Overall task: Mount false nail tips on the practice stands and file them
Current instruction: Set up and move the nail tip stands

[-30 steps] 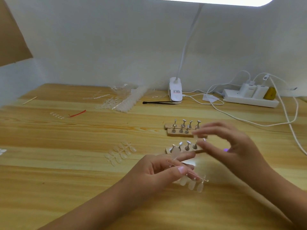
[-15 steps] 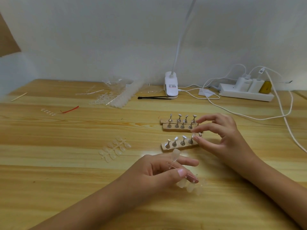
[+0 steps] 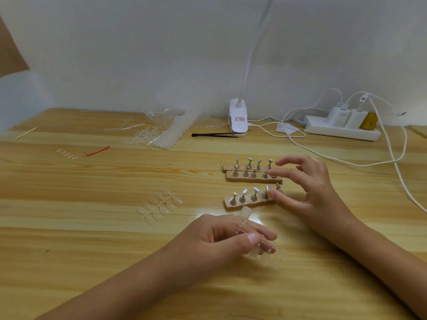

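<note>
A sprue of nail tips (image 3: 258, 244) is pinched in the left hand (image 3: 221, 241) as supply, while a tip is pressed onto the near stand (image 3: 248, 200), at 12 o'clock, by the spread right hand's (image 3: 307, 190) thumb and forefinger.

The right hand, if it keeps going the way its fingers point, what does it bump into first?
The right hand points left across the table. Its thumb tip is already at the nearest stand, so it would probably hit that stand's metal pegs first. Depth is hard to judge from this view.
</note>
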Available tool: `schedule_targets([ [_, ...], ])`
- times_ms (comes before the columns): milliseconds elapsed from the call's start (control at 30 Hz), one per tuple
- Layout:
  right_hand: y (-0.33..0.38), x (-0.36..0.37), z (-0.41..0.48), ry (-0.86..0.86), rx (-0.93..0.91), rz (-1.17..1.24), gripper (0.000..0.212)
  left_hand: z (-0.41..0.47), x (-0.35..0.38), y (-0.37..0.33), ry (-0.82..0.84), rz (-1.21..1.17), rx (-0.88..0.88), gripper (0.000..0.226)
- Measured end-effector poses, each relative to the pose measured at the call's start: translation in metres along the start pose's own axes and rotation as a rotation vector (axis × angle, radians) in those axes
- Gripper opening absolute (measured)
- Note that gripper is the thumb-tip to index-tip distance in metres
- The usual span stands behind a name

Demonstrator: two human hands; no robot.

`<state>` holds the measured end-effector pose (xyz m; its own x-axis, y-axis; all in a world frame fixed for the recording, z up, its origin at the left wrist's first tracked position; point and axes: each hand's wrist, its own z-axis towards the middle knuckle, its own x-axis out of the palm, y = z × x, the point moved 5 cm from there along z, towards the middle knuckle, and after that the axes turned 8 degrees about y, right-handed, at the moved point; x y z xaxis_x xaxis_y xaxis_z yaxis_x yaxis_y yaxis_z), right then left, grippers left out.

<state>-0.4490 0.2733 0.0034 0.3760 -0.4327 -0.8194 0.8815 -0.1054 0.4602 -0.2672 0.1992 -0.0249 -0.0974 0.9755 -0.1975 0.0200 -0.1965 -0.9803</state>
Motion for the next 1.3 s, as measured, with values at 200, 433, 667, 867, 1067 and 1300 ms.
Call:
schedule_targets([
  [200, 0.038, -0.008, -0.012, -0.01, -0.047, 0.238, 0.021, 0.001, -0.001, 0.003, -0.022, 0.013, 0.001, 0.023],
  [433, 0.074, 0.002, -0.029, -0.055, -0.259, 0.153, 0.015, 0.0, 0.0, 0.0, -0.048, 0.015, 0.013, 0.029],
  [667, 0.086, -0.002, -0.04, -0.114, -0.51, -0.115, 0.014, -0.004, 0.003, -0.005, -0.073, 0.391, 0.138, 0.032],
  [867, 0.058, -0.002, -0.028, 0.21, 0.004, 0.81, 0.013, -0.018, 0.015, -0.032, -0.191, 1.133, 0.596, 0.025],
  [1067, 0.045, -0.011, -0.023, 0.103, -0.034, 0.531, 0.013, -0.011, 0.007, -0.016, 0.019, 0.012, 0.171, 0.031],
  [1300, 0.04, -0.008, -0.021, 0.076, -0.165, 0.221, 0.014, -0.005, 0.004, -0.016, 0.013, -0.228, 0.149, 0.034],
])
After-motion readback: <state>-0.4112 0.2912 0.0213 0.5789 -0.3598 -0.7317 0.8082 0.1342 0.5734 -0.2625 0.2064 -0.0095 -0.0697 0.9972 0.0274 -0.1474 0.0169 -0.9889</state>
